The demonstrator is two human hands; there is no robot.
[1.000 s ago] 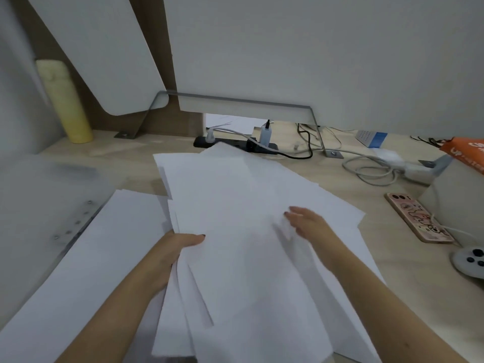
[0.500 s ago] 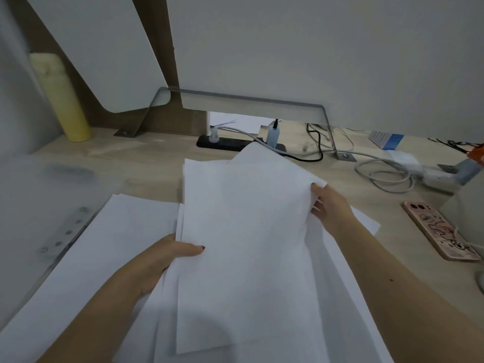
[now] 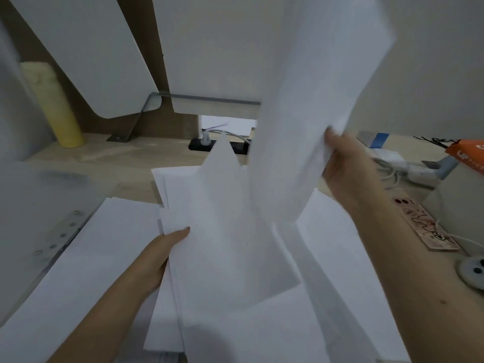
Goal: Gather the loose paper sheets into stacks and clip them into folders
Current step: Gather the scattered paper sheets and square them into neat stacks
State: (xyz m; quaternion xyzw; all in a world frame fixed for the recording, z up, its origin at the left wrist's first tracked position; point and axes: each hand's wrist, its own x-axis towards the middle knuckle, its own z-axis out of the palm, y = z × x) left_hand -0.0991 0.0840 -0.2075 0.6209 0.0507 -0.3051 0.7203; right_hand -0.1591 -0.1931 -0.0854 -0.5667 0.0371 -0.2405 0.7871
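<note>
Left hand [image 3: 162, 255]: grips the left edge of the paper stack [image 3: 222, 244], thumb flat on top, the other fingers hidden underneath.
Right hand [image 3: 343, 166]: holds the lifted sheets [image 3: 314, 100] by their right edge, fingers hidden behind the paper.
Lifted sheets: raised off the desk [image 3: 104, 158], standing nearly upright, lower edge curling down toward the paper stack.
Paper stack: white sheets fanned unevenly at the middle of the desk, one corner poking up at the back.
Folder [image 3: 39, 200]: translucent, lying open at the left, its metal clip strip [image 3: 59, 234] just beside a single sheet [image 3: 78, 271].
Behind: yellow bottle [image 3: 52, 106] at far left, power strip [image 3: 217, 146] partly hidden by paper.
Right side: phone [image 3: 429, 226] flat on the desk, beyond the right forearm.
</note>
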